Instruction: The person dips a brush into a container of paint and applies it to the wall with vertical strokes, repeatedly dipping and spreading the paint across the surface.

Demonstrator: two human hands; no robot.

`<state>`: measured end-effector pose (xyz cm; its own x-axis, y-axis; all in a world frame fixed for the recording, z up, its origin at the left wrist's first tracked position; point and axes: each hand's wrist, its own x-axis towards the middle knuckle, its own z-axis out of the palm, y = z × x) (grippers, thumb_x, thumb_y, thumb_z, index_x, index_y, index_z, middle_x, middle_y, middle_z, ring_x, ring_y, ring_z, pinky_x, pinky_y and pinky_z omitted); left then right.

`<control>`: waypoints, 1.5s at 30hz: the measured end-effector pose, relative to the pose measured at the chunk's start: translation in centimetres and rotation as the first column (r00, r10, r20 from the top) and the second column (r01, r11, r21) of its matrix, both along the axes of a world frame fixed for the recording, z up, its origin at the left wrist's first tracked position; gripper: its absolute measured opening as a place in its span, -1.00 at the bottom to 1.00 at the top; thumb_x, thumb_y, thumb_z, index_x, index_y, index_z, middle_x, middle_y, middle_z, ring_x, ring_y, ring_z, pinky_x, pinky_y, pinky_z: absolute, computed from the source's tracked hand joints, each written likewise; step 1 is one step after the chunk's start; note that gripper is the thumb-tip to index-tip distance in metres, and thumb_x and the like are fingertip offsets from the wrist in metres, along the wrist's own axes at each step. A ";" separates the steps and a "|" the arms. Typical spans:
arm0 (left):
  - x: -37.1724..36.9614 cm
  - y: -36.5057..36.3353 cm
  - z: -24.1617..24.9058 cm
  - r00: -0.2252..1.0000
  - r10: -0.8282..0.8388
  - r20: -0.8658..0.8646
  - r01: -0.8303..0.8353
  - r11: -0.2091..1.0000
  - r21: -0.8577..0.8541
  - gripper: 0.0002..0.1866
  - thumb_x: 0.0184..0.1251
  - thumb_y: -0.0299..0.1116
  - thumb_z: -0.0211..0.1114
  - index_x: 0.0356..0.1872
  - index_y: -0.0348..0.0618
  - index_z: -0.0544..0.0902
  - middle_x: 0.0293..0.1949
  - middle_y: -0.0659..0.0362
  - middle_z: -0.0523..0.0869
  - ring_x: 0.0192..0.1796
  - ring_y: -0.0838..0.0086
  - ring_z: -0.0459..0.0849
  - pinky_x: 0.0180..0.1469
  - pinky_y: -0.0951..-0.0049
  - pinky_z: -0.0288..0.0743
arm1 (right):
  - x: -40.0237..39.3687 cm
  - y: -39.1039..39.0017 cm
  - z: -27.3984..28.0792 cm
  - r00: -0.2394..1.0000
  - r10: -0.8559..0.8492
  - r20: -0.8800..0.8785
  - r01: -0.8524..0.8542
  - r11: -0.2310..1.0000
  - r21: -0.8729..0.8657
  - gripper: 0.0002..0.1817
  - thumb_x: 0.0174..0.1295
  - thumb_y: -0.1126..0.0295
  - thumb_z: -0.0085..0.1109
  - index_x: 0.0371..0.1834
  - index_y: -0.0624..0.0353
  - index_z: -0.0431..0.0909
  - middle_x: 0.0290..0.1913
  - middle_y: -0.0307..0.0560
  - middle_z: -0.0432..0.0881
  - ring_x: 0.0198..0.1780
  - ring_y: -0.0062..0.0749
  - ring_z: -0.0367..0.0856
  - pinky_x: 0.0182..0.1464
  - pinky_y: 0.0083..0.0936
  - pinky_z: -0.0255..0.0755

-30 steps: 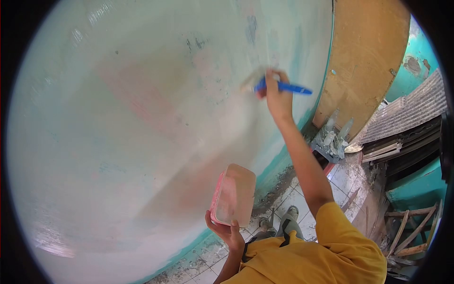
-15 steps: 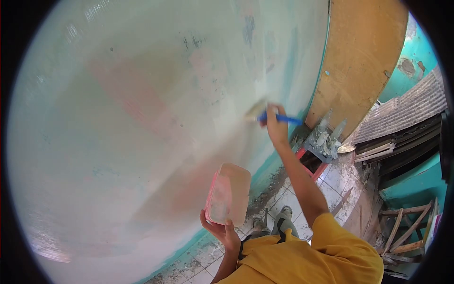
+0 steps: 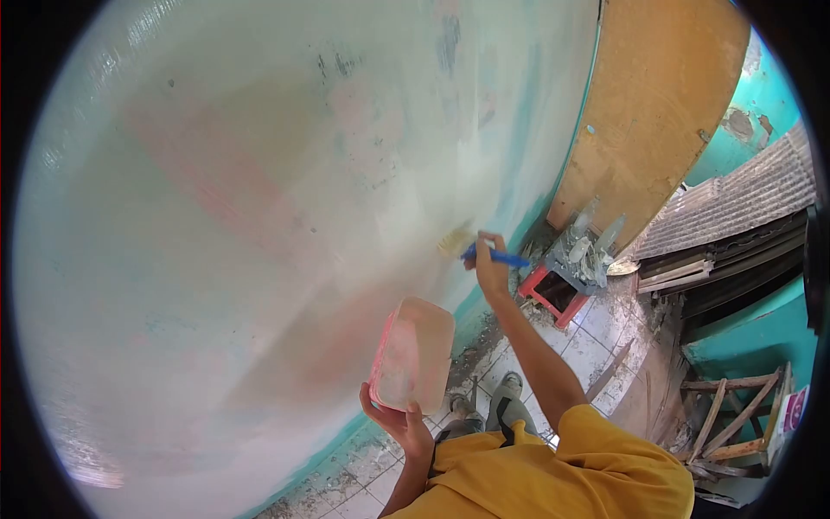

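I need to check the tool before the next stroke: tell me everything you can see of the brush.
The brush has a blue handle, plastic by its look, and a head of pale bristles coated in light paint. It lies roughly level, bristles to the left and pressed against the wall low down near the turquoise base strip, handle pointing right. The right hand grips it where the handle meets the head, hiding that join. Nothing else touches it.

Leaning against the far wall, a tan wooden board (image 3: 653,112). At its foot, a red stool (image 3: 553,296) on the dirty tiled floor (image 3: 596,342), beside a grey crate of bottles (image 3: 586,251). Farther right, corrugated sheeting (image 3: 743,203) and a wooden frame (image 3: 735,419).
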<state>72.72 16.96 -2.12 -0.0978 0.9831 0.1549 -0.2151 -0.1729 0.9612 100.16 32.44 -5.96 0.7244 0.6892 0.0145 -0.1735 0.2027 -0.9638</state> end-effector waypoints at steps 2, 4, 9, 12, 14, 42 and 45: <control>-0.2 -0.1 0.1 1.000 0.000 -0.009 0.000 1.000 -0.004 0.13 0.38 0.07 0.48 0.65 -0.21 -0.13 0.53 -0.16 0.18 0.57 0.07 0.24 0.59 0.01 0.12 | 1.9 2.4 4.7 0.993 -0.029 0.118 0.011 0.989 0.150 -0.72 0.57 0.30 0.09 0.18 0.24 0.47 -0.40 -0.09 0.69 -0.45 -0.49 0.66 -0.41 -0.49 0.56; -0.2 -0.2 0.6 1.000 -0.003 -0.010 0.003 1.000 -0.005 0.13 0.38 0.06 0.48 0.65 -0.21 -0.13 0.54 -0.16 0.18 0.58 0.07 0.23 0.59 0.01 0.12 | 2.6 3.8 15.1 0.973 -0.055 0.224 -0.015 0.955 0.296 -0.72 0.57 0.31 0.08 0.18 0.26 0.47 -0.41 -0.11 0.66 -0.46 -0.45 0.65 -0.36 -0.47 0.57; -0.1 0.0 0.4 1.000 0.024 0.005 -0.024 1.000 -0.011 0.15 0.36 0.10 0.49 0.65 -0.21 -0.13 0.53 -0.16 0.18 0.58 0.08 0.22 0.58 0.01 0.13 | 2.6 3.6 22.4 0.989 -0.025 0.147 -0.062 0.826 0.560 -0.70 0.57 0.34 0.07 0.25 0.24 0.47 -0.22 -0.07 0.67 -0.29 -0.43 0.69 -0.23 -0.44 0.61; -0.3 0.1 0.2 0.999 0.029 0.015 -0.029 0.999 -0.018 0.16 0.36 0.12 0.49 0.65 -0.21 -0.13 0.54 -0.16 0.17 0.58 0.08 0.21 0.58 0.01 0.12 | 0.7 3.5 10.7 1.000 0.009 0.004 -0.010 0.887 0.462 -0.69 0.59 0.33 0.08 0.28 0.21 0.46 -0.08 -0.07 0.66 -0.14 -0.45 0.69 -0.17 -0.42 0.65; -0.3 0.3 0.2 0.999 0.041 0.007 -0.041 0.999 -0.013 0.17 0.35 0.12 0.50 0.65 -0.21 -0.12 0.54 -0.16 0.17 0.58 0.08 0.21 0.58 0.01 0.12 | -1.9 2.0 1.3 0.992 0.009 -0.126 0.033 0.945 0.324 -0.68 0.61 0.30 0.08 0.30 0.19 0.43 -0.24 -0.11 0.67 -0.29 -0.47 0.68 -0.23 -0.44 0.65; -1.8 1.1 0.8 0.996 0.078 0.045 -0.080 0.996 0.036 0.15 0.35 0.10 0.49 0.65 -0.22 -0.12 0.53 -0.11 0.15 0.59 0.10 0.17 0.60 0.02 0.07 | -5.3 2.1 24.0 0.989 0.022 0.146 -0.100 0.831 0.548 -0.69 0.59 0.32 0.06 0.29 0.19 0.41 -0.20 -0.04 0.68 -0.31 -0.44 0.69 -0.21 -0.41 0.61; -1.8 1.0 0.5 0.994 0.095 0.045 -0.097 0.994 0.043 0.15 0.35 0.08 0.50 0.65 -0.21 -0.12 0.53 -0.10 0.14 0.59 0.10 0.17 0.60 0.02 0.07 | -5.1 2.7 21.9 0.999 -0.003 0.042 -0.026 0.742 0.670 -0.66 0.60 0.31 0.05 0.33 0.19 0.40 -0.08 -0.01 0.67 -0.19 -0.41 0.70 -0.14 -0.37 0.64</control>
<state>70.96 17.96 -1.57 -0.1991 0.9608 0.1928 -0.2365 -0.2380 0.9420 95.03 35.18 15.94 0.7056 0.4991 0.5030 -0.1467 0.7974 -0.5853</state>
